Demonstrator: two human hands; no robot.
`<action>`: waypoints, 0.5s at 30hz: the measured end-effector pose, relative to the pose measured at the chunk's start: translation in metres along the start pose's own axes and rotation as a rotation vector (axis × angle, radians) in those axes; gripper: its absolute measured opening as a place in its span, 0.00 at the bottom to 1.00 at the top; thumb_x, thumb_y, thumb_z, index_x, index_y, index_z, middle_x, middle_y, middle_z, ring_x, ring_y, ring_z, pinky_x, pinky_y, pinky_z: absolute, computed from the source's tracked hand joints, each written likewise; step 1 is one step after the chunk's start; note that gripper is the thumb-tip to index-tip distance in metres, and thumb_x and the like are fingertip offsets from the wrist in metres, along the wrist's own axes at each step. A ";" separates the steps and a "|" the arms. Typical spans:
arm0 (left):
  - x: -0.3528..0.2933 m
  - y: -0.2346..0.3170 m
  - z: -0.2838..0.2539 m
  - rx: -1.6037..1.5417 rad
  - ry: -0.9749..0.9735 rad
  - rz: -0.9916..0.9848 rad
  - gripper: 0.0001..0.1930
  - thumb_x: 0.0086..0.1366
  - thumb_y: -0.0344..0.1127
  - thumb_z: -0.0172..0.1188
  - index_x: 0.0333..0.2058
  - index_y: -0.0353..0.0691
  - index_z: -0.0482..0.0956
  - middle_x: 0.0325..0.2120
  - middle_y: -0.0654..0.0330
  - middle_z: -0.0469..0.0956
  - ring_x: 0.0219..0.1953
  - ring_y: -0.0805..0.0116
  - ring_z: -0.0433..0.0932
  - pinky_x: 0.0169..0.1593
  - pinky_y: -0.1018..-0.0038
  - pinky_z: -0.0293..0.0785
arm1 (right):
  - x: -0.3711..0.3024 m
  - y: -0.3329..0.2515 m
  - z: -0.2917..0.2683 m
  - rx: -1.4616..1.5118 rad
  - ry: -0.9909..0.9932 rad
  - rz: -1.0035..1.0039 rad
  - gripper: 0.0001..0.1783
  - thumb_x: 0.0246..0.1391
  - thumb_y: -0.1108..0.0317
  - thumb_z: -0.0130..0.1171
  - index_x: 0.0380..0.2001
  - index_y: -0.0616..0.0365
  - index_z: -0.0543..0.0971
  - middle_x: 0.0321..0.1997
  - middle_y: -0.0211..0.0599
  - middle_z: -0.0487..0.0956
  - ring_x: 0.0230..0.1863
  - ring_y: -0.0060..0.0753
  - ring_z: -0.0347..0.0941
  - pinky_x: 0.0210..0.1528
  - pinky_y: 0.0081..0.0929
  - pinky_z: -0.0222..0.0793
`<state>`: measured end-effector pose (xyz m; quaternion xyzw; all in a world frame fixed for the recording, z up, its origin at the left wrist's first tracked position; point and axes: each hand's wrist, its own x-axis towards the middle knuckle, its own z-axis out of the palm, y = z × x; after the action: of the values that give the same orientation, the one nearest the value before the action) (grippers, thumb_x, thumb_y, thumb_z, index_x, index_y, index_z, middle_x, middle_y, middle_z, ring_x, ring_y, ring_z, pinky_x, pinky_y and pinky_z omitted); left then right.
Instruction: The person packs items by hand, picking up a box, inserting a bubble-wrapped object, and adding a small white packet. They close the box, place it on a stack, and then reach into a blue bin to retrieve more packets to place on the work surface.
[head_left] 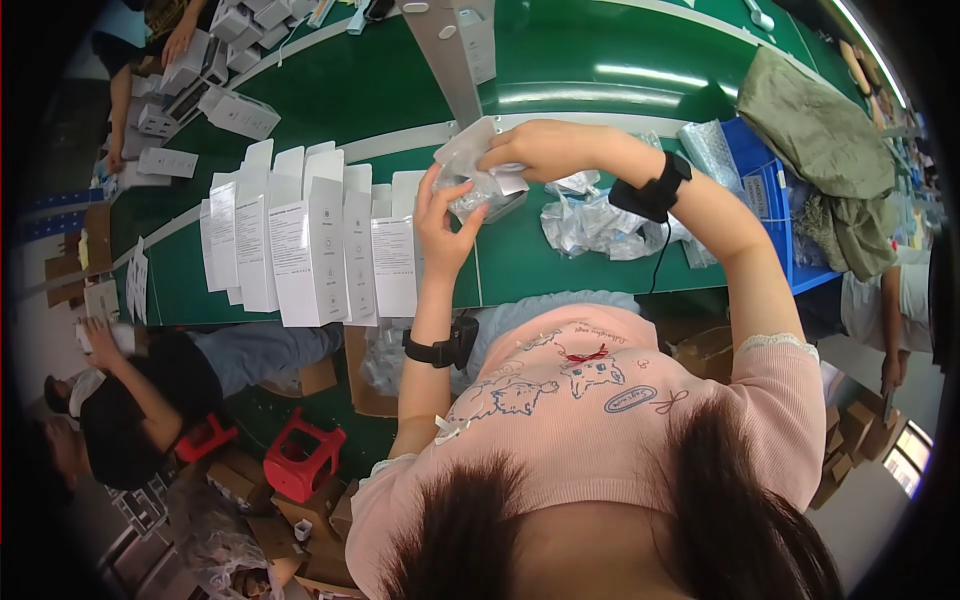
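Over the green table, both my hands are at an open white box (510, 204) with a raised flap. Crinkled clear plastic (466, 170) bulges from its opening. My left hand (443, 218) is closed around the box's left side, its fingertips against the plastic. From above and the right, my right hand (535, 146) reaches to the opening with its fingers bent down on the plastic; its fingertips are partly hidden. What lies inside the box cannot be made out. Just left of my left hand stands a row of upright white boxes (296, 250) with open tops.
Right of my hands lies a heap of small clear bags (590, 218). Further right are a blue bin (775, 205) and an olive cloth (800, 110). A metal post (445, 60) rises beyond my hands. Co-workers sit at left, near a red stool (303, 455).
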<state>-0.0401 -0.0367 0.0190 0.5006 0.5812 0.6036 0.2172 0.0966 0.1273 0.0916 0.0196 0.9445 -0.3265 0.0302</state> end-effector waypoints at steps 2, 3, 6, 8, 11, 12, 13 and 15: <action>0.000 -0.001 -0.005 -0.014 -0.004 -0.005 0.16 0.42 0.28 0.66 0.33 0.40 0.77 0.50 0.49 0.64 0.48 0.55 0.68 0.45 0.72 0.67 | 0.011 -0.003 0.001 -0.044 -0.048 -0.020 0.22 0.37 0.77 0.52 0.42 0.57 0.71 0.35 0.46 0.75 0.38 0.49 0.71 0.39 0.37 0.67; 0.002 -0.002 -0.008 0.034 -0.041 0.017 0.16 0.42 0.28 0.66 0.33 0.40 0.76 0.49 0.49 0.64 0.48 0.55 0.69 0.45 0.72 0.68 | 0.015 -0.006 0.002 -0.138 -0.098 0.034 0.22 0.37 0.76 0.53 0.42 0.57 0.71 0.33 0.46 0.75 0.37 0.50 0.71 0.37 0.38 0.67; 0.008 0.004 -0.013 0.126 -0.105 0.059 0.16 0.41 0.28 0.66 0.33 0.39 0.76 0.48 0.49 0.65 0.46 0.55 0.70 0.44 0.72 0.68 | 0.021 -0.011 0.006 -0.330 -0.210 0.138 0.22 0.37 0.74 0.55 0.41 0.57 0.70 0.30 0.46 0.75 0.35 0.51 0.72 0.35 0.39 0.68; 0.012 0.010 -0.012 0.171 -0.126 0.103 0.16 0.40 0.28 0.66 0.32 0.38 0.76 0.46 0.49 0.66 0.44 0.55 0.71 0.44 0.72 0.68 | 0.021 -0.005 0.013 -0.342 -0.162 0.121 0.22 0.37 0.73 0.55 0.41 0.57 0.70 0.28 0.46 0.75 0.33 0.50 0.72 0.33 0.39 0.68; 0.011 0.003 -0.021 0.211 -0.109 0.095 0.15 0.40 0.27 0.66 0.31 0.37 0.77 0.45 0.51 0.66 0.42 0.59 0.71 0.41 0.74 0.68 | 0.008 0.008 0.013 -0.243 0.053 0.156 0.21 0.36 0.73 0.56 0.40 0.57 0.69 0.27 0.46 0.75 0.33 0.50 0.73 0.32 0.38 0.68; 0.010 -0.002 -0.025 0.230 -0.084 0.061 0.13 0.41 0.26 0.66 0.30 0.37 0.77 0.44 0.53 0.66 0.40 0.64 0.71 0.37 0.76 0.68 | -0.001 0.016 0.012 -0.133 0.243 0.198 0.21 0.36 0.72 0.56 0.39 0.58 0.68 0.28 0.47 0.75 0.33 0.49 0.73 0.33 0.37 0.68; 0.009 -0.006 -0.028 0.248 -0.059 0.027 0.12 0.41 0.25 0.65 0.29 0.37 0.78 0.44 0.54 0.66 0.38 0.68 0.71 0.34 0.78 0.68 | -0.013 0.026 0.008 -0.085 0.252 0.232 0.18 0.39 0.73 0.54 0.39 0.59 0.69 0.28 0.46 0.75 0.34 0.46 0.74 0.34 0.35 0.69; 0.016 0.002 -0.027 0.251 -0.094 0.016 0.11 0.41 0.25 0.65 0.28 0.36 0.78 0.42 0.54 0.68 0.38 0.65 0.72 0.36 0.77 0.69 | -0.031 0.034 0.009 -0.041 0.264 0.275 0.15 0.43 0.74 0.52 0.38 0.61 0.69 0.29 0.45 0.76 0.34 0.43 0.74 0.35 0.33 0.70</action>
<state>-0.0689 -0.0364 0.0318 0.5561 0.6373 0.5040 0.1750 0.1302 0.1485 0.0659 0.1907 0.9351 -0.2944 -0.0494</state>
